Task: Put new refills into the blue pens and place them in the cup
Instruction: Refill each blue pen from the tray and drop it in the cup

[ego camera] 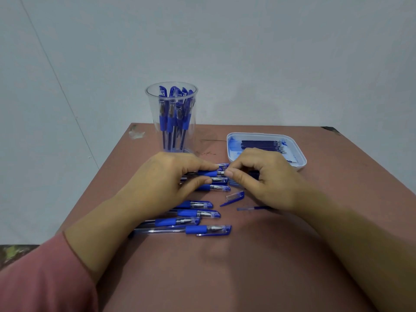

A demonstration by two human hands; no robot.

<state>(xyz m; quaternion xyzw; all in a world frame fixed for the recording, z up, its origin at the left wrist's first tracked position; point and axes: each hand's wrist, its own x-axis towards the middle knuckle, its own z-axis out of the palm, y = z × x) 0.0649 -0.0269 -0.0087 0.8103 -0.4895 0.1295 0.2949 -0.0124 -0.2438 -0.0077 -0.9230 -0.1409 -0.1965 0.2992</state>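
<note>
Blue pen (208, 173), seemingly capless, pinched by left hand (162, 176) and right hand (265, 176).

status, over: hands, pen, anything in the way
Left hand grips pen, right hand pinches its tip end. Cup part full, more pens on table. Loose cap and refill by right hand, nothing blocks cup.

Soft, even, slightly dim indoor light with a cool cast. Faint diffuse shadows on the desk (225, 257). Small highlights on the cup (151, 109) rim. Wide-angle bending bows the wall (270, 52) seam; the sleeve (40, 278) corner is soft.
</note>
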